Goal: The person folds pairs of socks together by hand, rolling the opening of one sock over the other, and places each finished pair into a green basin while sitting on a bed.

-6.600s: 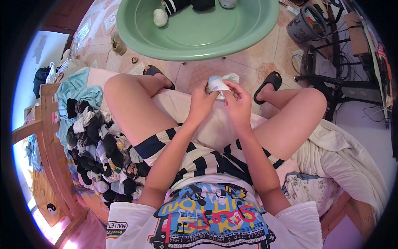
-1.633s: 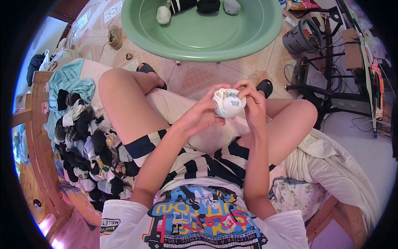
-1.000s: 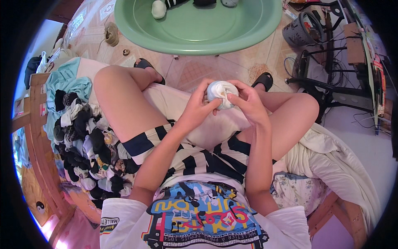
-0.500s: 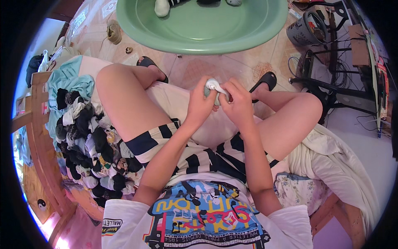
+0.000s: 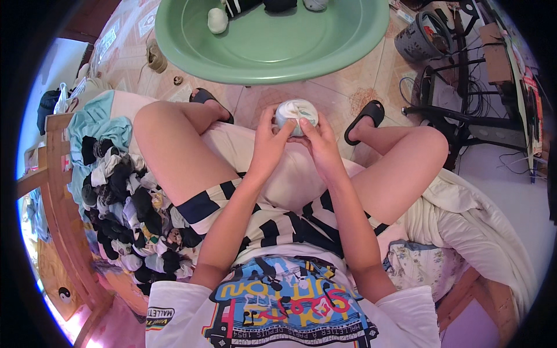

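Between my knees, both hands hold a rolled-up sock bundle (image 5: 297,109), white on top with a pale green patch. My left hand (image 5: 270,138) wraps its left side and my right hand (image 5: 320,140) its right side, with both thumbs pressed onto its near face. The fingers behind the bundle are partly hidden. Beyond my hands stands a large green basin (image 5: 272,71). Inside it, near the far rim, lie a white sock ball (image 5: 217,21), a black one (image 5: 280,4) and a grey one (image 5: 315,4). A heap of loose socks (image 5: 139,211) lies beside my left thigh.
A light blue cloth (image 5: 110,124) lies behind the sock heap, next to a wooden rail (image 5: 55,174). At the far right are a grey waste bin (image 5: 415,43), a black metal frame (image 5: 432,95) and cables. A cream blanket (image 5: 458,220) lies at my right.
The sock has gone from a twisted end pinched by my fingers to a rounder, wider bundle cupped in both hands. My head view has shifted slightly, moving the basin a little left.
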A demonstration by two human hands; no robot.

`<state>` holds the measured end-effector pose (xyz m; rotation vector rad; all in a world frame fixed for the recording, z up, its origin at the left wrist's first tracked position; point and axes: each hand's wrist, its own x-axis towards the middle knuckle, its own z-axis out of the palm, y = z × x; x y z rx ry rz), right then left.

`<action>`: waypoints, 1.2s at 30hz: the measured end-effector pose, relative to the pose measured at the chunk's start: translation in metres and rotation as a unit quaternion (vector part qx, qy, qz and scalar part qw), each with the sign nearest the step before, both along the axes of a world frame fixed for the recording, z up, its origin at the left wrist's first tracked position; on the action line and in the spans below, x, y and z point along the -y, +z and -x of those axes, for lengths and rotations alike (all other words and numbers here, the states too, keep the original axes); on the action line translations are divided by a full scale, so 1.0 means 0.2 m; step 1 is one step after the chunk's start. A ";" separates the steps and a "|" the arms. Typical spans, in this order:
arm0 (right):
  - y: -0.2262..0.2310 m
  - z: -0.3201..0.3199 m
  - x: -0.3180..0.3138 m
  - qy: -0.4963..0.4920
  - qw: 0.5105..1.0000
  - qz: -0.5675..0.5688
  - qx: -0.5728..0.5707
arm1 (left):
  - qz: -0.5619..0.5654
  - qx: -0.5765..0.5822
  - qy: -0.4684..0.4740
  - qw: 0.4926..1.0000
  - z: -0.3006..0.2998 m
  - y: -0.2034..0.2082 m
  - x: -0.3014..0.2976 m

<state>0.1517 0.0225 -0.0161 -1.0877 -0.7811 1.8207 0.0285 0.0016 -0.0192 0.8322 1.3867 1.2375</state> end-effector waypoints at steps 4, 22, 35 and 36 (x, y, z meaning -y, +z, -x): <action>0.02 -0.07 -0.03 0.035 0.999 0.027 -0.006 | -0.001 0.027 -0.016 1.000 -0.01 -0.02 0.02; -0.07 0.07 0.10 -0.016 0.942 -0.219 0.253 | -0.095 -0.177 0.082 0.976 0.02 -0.10 -0.02; -0.11 0.03 0.12 -0.038 0.999 -0.029 0.024 | -0.039 -0.179 0.027 0.983 0.00 -0.07 -0.02; -0.09 0.03 0.11 -0.029 0.999 -0.008 0.024 | -0.035 -0.181 0.021 0.983 0.00 -0.07 -0.01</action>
